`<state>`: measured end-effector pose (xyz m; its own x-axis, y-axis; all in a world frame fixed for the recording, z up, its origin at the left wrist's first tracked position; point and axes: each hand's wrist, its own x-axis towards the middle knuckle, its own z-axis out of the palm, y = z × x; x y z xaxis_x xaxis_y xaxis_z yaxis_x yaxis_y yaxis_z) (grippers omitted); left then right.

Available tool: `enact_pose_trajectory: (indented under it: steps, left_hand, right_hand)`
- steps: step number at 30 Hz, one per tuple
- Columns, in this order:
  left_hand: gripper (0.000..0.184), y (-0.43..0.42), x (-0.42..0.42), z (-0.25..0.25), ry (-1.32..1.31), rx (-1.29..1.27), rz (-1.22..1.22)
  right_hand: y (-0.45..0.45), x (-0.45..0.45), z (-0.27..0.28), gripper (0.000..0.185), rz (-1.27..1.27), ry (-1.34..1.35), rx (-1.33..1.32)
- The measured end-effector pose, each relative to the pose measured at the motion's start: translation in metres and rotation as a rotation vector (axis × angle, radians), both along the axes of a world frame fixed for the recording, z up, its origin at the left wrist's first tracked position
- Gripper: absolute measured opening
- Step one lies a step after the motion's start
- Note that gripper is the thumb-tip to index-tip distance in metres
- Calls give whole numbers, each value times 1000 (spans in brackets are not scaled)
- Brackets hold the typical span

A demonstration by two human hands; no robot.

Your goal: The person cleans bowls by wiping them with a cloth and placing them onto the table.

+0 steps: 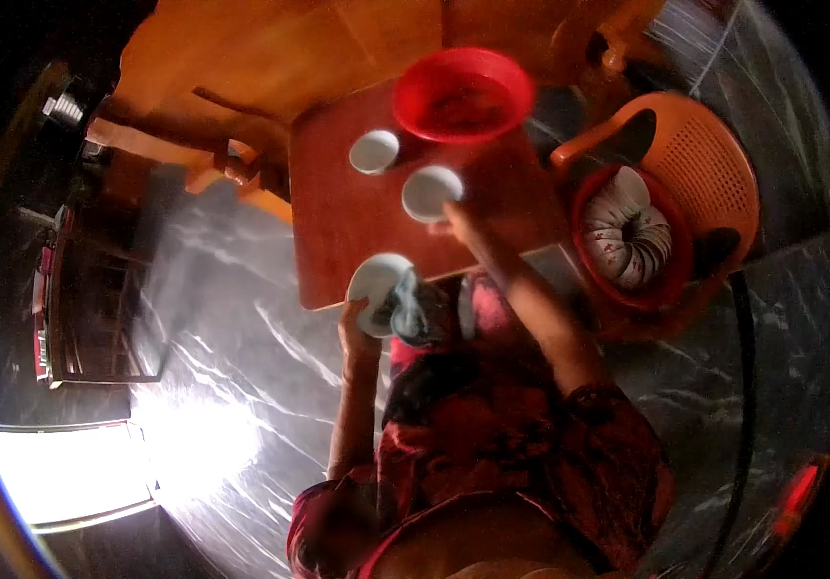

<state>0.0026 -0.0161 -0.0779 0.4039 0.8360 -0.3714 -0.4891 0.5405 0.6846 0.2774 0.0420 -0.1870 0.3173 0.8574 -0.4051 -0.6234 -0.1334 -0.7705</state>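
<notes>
A white bowl [369,280] is tilted in my left hand [355,320], whose fingers are closed on its rim beside the table's near edge. A greyish-blue cloth [417,307] hangs against the bowl's right side, above my lap. My right hand [450,222] reaches over the reddish-brown table [338,232] and grips the near rim of a second white bowl [431,191]; blur hides its exact finger positions. Another white bowl [373,151] stands farther back, apart from both hands. At the table's far right corner is a red basin [463,92], its contents too dim to make out.
To the right, an orange plastic chair [724,164] bears a red tub [584,217] holding a ring of stacked white dishes [627,236]. An orange-brown wooden bench [270,48] borders the table's far side. A black cable [746,386] crosses the grey marbled floor [241,289].
</notes>
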Motion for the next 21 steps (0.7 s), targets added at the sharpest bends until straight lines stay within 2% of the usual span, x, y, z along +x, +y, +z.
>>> enact_pose_trajectory:
  steps: [1, 3, 6, 10, 13, 15, 16, 18, 19, 21]
  left_hand:
    - [46, -1, 3, 3, -13, -16, 6]
    - [46, 1, 4, -3, -21, 9, -15]
    - [49, 0, 9, -2, -23, 39, -39]
    - [53, -1, 20, -2, -23, 62, -112]
    - [52, -5, 28, 2, -41, 101, -167]
    - [51, -10, 34, 12, -25, 134, -170]
    - [50, -11, 35, 15, -5, 165, -171]
    - [46, -9, 35, 16, 8, 199, -132]
    - [41, -8, 35, 16, 24, 230, -101]
    - [44, -11, 34, 13, 96, 266, -70]
  right_hand:
    - [-10, 3, 7, 43, -8, -2, 1]
    - [-38, 8, 12, 38, -14, -195, 282]
    - [-71, 20, 30, 38, -82, -320, 291]
    - [-88, 72, 1, 37, -4, -572, 327]
    - [-99, 78, 17, 38, -3, -536, 216]
    - [-119, 58, 82, 46, -196, -151, 97]
    - [-127, 52, 91, 46, -190, -152, 96]
    - [-137, 42, 100, 55, -301, -279, -101]
    - [-140, 35, 102, 55, -289, -281, -99]
    - [-156, 15, 107, 58, -170, -326, -34]
